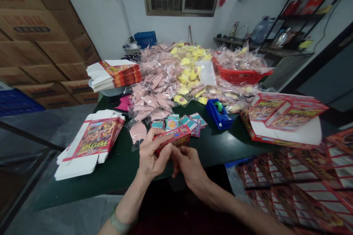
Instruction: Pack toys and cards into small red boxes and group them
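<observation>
A small red printed carton [180,137] is held above the near edge of the table. My left hand [153,154] is closed around its left end, fingers over the top and thumb on the near side. At the near side of the carton, my right hand [189,165] has curled fingers and a thumb against its lower edge, close to my left thumb. The fingertips are partly hidden. Just beyond the carton lie several teal and purple card packs [189,122]. A bagged pink plush piece [138,132] lies left of them.
Flat red cartons [96,137] are stacked at left, more [118,75] behind. A blue tape dispenser [220,115] stands right of the packs. Bagged pink and yellow plush [162,77] heap at the back, beside a red basket [239,76]. A large display box [286,117] holds filled cartons.
</observation>
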Motion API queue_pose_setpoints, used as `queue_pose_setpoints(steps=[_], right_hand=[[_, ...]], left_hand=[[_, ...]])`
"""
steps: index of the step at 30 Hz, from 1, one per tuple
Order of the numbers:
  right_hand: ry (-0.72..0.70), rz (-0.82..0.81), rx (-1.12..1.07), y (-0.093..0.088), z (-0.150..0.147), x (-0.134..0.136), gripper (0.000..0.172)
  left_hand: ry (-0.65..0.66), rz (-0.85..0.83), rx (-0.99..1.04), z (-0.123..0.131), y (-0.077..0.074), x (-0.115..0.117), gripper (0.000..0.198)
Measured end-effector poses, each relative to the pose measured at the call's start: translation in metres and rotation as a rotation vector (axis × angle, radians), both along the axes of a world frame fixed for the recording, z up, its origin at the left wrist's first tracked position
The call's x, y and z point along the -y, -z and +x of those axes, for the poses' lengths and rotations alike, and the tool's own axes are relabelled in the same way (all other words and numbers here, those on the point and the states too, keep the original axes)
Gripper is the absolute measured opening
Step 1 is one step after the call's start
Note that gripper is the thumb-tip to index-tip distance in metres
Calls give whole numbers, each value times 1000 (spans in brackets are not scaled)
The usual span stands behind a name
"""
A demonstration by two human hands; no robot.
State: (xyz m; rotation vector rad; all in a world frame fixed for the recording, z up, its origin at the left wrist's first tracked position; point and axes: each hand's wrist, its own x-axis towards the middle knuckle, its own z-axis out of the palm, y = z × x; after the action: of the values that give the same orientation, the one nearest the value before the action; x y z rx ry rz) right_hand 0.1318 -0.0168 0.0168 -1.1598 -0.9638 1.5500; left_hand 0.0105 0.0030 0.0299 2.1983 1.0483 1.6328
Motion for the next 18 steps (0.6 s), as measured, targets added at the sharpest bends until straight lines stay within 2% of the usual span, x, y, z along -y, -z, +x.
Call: queue_pose_setpoints(steps=[3, 5, 7, 8, 9, 10, 11, 13, 15, 16, 18], right_hand=[[-42, 85, 178, 20, 4, -1, 45], [17, 150, 281, 24, 18, -2, 38], [168, 236, 361, 16, 39, -2, 24], [229, 329, 428, 7, 52, -2, 20], [252, 461, 522, -3, 64, -1, 28], [221, 616, 645, -15, 76, 0, 41], [128, 767, 792, -27, 87, 2, 52], [-129, 956, 1073, -49, 105, 5, 56], [-306, 941, 1201, -67, 123, 8, 45], [-339, 904, 1211, -75, 134, 10, 39], [-314, 853, 1167, -90, 160, 12, 31]], left_hand=[[-160, 35, 46, 6, 3, -5, 14], [-193, 42, -9, 3, 3, -6, 16], [-137, 33, -136, -6, 2, -5, 23], [-97, 11, -180, -10, 1, -4, 28], [-60, 0, -230, -14, 0, -3, 32], [-17, -15, -279, -16, -1, -3, 35], [35, -16, -311, -15, -2, -3, 38], [172, -2, -354, -5, -4, -2, 40], [292, 3, -342, 13, -6, -2, 41], [322, -18, -311, 25, -5, -3, 41], [328, -100, -203, 48, -3, -9, 44]])
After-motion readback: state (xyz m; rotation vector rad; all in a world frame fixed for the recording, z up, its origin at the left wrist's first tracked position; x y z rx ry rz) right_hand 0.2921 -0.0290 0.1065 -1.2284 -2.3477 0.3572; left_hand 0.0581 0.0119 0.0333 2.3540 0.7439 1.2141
